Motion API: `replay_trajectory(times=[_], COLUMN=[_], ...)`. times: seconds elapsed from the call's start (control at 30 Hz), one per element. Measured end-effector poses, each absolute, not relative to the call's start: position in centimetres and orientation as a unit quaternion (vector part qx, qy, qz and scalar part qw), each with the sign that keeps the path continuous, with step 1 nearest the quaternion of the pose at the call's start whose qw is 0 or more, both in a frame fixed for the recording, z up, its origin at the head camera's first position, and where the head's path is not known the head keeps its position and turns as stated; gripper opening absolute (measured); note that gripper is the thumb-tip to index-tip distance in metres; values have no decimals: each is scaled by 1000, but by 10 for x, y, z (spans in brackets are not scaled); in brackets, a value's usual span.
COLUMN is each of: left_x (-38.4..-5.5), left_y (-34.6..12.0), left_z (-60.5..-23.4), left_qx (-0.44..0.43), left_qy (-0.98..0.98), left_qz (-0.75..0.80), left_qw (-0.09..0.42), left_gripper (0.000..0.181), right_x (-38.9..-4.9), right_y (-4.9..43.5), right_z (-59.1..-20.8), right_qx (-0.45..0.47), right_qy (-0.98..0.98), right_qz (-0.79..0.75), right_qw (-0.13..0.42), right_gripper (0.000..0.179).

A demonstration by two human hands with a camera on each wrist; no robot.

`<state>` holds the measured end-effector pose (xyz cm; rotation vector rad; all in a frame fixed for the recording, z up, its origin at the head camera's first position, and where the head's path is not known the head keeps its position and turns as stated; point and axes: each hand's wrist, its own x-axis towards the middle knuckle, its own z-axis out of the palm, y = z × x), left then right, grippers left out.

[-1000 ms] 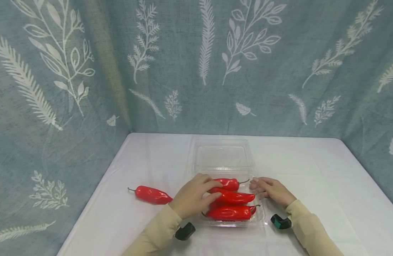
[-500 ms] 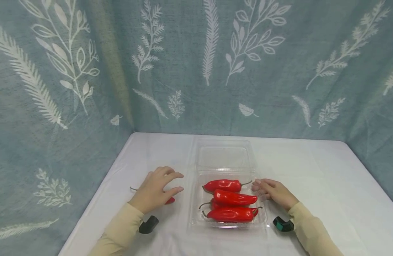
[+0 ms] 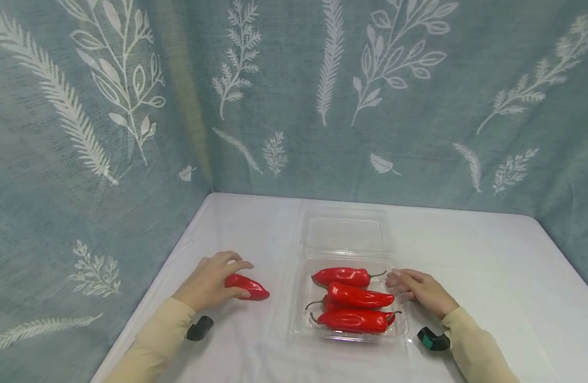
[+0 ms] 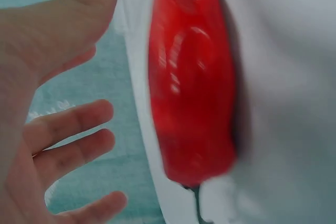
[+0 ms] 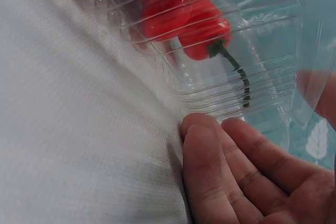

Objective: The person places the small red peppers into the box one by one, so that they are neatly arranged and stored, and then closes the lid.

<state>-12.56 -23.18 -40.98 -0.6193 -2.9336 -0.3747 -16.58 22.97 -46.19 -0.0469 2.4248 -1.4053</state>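
A clear plastic clamshell container [image 3: 300, 324] lies open on the table, several red peppers [image 3: 361, 296] in its base. To its left, a single red pepper [image 3: 250, 287] rests on the white cloth, its stem end covered by my left hand in the head view. My left hand [image 3: 209, 282] reaches over this pepper, fingers and thumb spread to either side; the left wrist view shows a gap between fingers [image 4: 73, 150] and pepper. With my right hand [image 3: 425, 290] I hold the container's right edge, fingertips [image 5: 202, 145] against the outer ribbed wall and thumb at the rim.
The container's lid [image 3: 344, 231] is folded back flat towards the far table edge. Around the table [image 3: 490, 276] hangs a blue-green leaf-print curtain [image 3: 294, 106]. A black band [image 3: 433, 339] sits under the right wrist, another [image 3: 200, 328] under the left.
My left hand has left the peppers in the container and moved left to the lone pepper. The right hand stays at the container's edge. The head view has shifted slightly.
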Motion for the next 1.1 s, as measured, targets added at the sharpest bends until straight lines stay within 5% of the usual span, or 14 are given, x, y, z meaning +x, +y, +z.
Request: replay_trajectory(times=[0.3, 1.1], left_x=[-127, -131], left_y=[-245, -245], left_z=[-422, -441], left_qx=[-185, -172], left_qy=[-976, -977], left_qz=[-110, -122], left_qw=[43, 29], left_gripper=[65, 57], right_x=[-165, -167], right_y=[232, 231], right_z=[-465, -463], right_qx=[-5, -16], right_qy=[851, 843], right_qz=[-496, -511], right_qw=[172, 165], right_gripper=[56, 56])
